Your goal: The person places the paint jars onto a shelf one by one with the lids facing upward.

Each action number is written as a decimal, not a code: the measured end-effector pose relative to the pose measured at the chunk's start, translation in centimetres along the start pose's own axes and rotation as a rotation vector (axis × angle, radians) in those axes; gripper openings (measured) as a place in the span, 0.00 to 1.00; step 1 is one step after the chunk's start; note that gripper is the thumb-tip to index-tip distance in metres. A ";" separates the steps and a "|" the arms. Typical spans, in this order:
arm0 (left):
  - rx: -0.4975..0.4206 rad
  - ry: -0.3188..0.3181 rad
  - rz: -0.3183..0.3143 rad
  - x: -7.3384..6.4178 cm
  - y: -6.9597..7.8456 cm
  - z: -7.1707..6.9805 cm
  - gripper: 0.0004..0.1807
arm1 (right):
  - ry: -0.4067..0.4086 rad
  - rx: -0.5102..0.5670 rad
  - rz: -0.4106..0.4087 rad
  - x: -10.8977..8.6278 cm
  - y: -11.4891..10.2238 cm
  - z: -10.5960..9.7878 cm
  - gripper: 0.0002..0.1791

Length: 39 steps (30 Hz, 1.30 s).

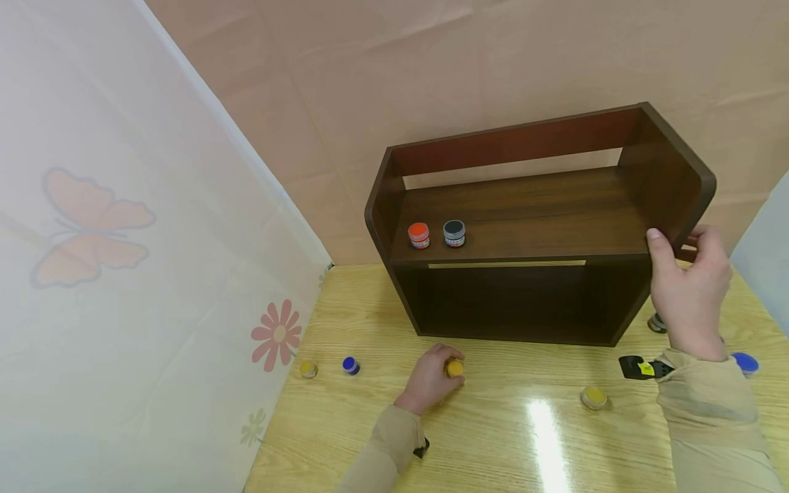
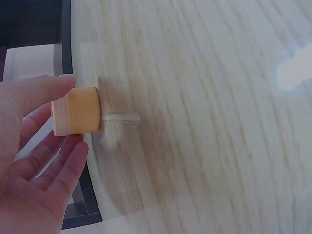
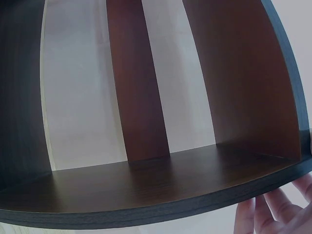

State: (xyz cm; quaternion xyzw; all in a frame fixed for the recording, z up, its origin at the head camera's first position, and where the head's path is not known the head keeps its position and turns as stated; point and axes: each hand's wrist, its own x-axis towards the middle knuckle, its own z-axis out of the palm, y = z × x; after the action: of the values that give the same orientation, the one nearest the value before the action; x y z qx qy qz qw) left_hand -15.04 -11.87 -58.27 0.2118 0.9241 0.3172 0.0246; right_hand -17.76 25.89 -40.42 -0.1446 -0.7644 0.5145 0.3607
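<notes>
My left hand (image 1: 430, 378) is on the wooden table in front of the shelf, with thumb and fingers around a small yellow-orange paint jar (image 1: 455, 368). In the left wrist view the jar (image 2: 80, 111) sits between the thumb above and the fingertips below; whether it touches the table I cannot tell. At the right, my right hand (image 1: 692, 287) grips the side panel of a dark brown two-tier shelf (image 1: 530, 205), thumb on the front edge and fingers outside it. An orange-red jar (image 1: 419, 235) and a black jar (image 1: 454, 233) stand on the upper board.
Left on the table are a yellow jar (image 1: 309, 370) and a blue jar (image 1: 351, 365). Another yellow jar (image 1: 594, 397) lies front right. A dark jar (image 1: 657, 322) and a blue lid-like top (image 1: 746, 363) are by the right arm. A white curtain (image 1: 154, 239) borders the left.
</notes>
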 end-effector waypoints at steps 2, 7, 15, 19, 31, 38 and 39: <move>0.006 0.001 0.010 0.0 -0.1 0.1 0.19 | 0.001 0.000 -0.001 0.0 0.1 0.0 0.12; 0.015 0.000 0.021 -0.2 -0.4 0.3 0.18 | 0.001 -0.002 0.000 0.0 0.1 0.0 0.12; 0.011 -0.014 -0.007 -0.2 -0.4 0.5 0.20 | -0.019 -0.022 0.011 0.0 -0.1 0.0 0.14; 0.014 -0.013 0.012 -0.3 -0.4 0.6 0.20 | -0.021 -0.021 0.015 0.0 -0.1 0.0 0.14; 0.022 0.015 0.064 -0.2 0.2 0.4 0.21 | -0.017 -0.010 0.013 0.0 0.0 0.0 0.13; -0.018 0.030 0.071 0.0 1.2 0.0 0.21 | -0.018 -0.020 0.014 0.0 0.0 0.0 0.15; -0.034 0.031 0.069 0.1 1.3 0.0 0.21 | -0.018 -0.019 0.014 0.0 0.0 0.0 0.15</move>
State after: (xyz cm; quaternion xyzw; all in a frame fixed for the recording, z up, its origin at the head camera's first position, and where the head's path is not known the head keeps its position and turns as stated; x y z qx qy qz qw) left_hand -14.64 -10.95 -57.46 0.2383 0.9109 0.3370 0.0028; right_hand -17.76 25.89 -40.37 -0.1487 -0.7714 0.5112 0.3486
